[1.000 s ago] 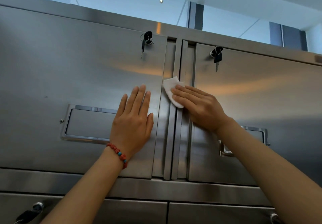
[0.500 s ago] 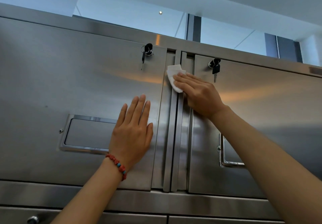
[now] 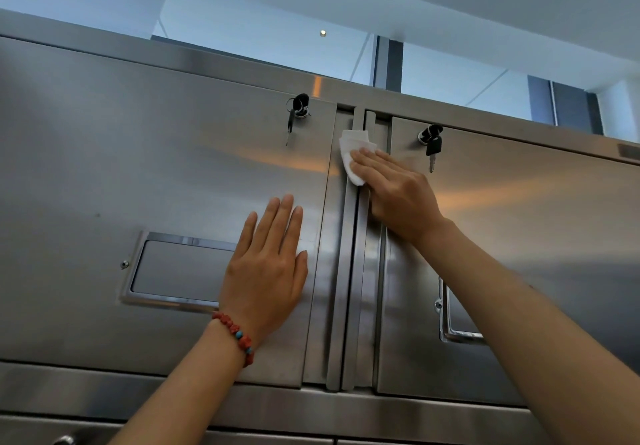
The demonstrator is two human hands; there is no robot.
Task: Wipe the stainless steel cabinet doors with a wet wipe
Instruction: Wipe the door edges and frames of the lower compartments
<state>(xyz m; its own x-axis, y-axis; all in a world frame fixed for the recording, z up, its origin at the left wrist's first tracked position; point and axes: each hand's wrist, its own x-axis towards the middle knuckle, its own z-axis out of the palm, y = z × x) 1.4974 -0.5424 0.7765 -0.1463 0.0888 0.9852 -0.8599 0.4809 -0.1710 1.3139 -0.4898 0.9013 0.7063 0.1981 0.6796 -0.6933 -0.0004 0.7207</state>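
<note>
Right hand (image 3: 394, 195) lies flat with straight fingers, pressing the folded wet wipe (image 3: 353, 154) against the vertical strip where the two cabinet doors meet, close under the top rail (image 3: 207, 60). Left hand (image 3: 266, 268) is spread wide and rests palm-down on the left door (image 3: 138, 167), holding nothing; I judge it is steadying the panel so it does not rattle under pressure.

From my seat, the big surfaces matter first: both the left door and the right door (image 3: 536, 237) show broad streaky reflections, so I would work in long straight passes along the brushed grain, not circles. Next, the centre strip (image 3: 349, 271) has narrow channels; I would keep the fingertips on the wipe and run the full height downward from where it sits now.

Smaller hazards come last. A key (image 3: 433, 148) hangs just beside the wiping hand, and another key (image 3: 294, 112) hangs on the left door; I would skirt both. The recessed handles (image 3: 180, 270) likely trap grime at their rims.
</note>
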